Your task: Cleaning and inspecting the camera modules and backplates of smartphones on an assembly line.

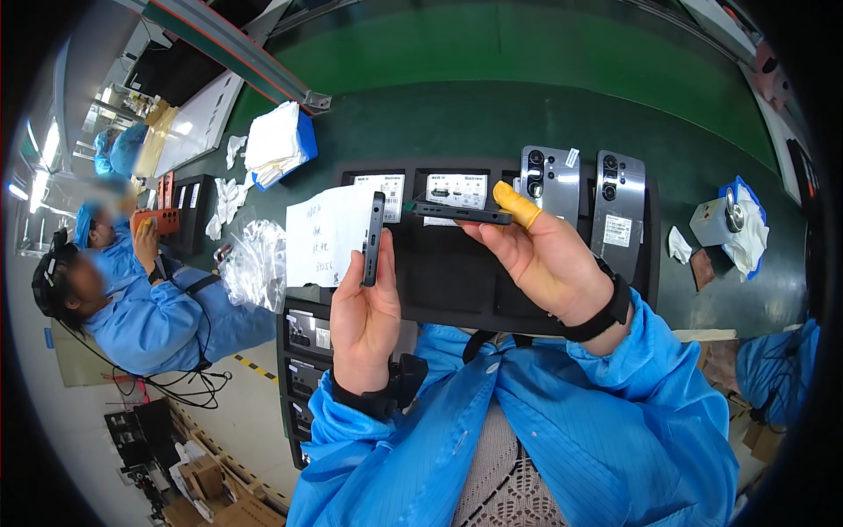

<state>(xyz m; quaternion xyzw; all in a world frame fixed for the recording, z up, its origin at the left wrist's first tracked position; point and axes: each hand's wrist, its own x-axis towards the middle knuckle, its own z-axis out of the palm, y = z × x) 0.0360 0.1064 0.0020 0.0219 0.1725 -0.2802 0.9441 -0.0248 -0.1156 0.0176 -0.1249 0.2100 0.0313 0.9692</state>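
Observation:
My left hand [362, 329] grips a dark smartphone [373, 237] stood upright, its narrow edge with a port facing me. A second dark smartphone [458, 213] is held level in my right hand [562, 272], also edge-on; a yellow finger cot [516, 204] covers one digit. The two phones are apart, above a black tray [430, 272] with compartments. At the tray's right lie two silver-grey phones [558, 195] with black camera rings, backs up. Two printed white labels [457, 191] lie in its far compartments. Left of my left hand is a handwritten white sheet [314, 237].
Clear plastic bags [255, 268] lie left of the sheet. Blue bins of white cloths stand at far left [307, 151] and right [751, 263]. More trayed phones [307, 332] sit below left. At left, a co-worker [158, 316] in blue holds an orange phone [156, 221].

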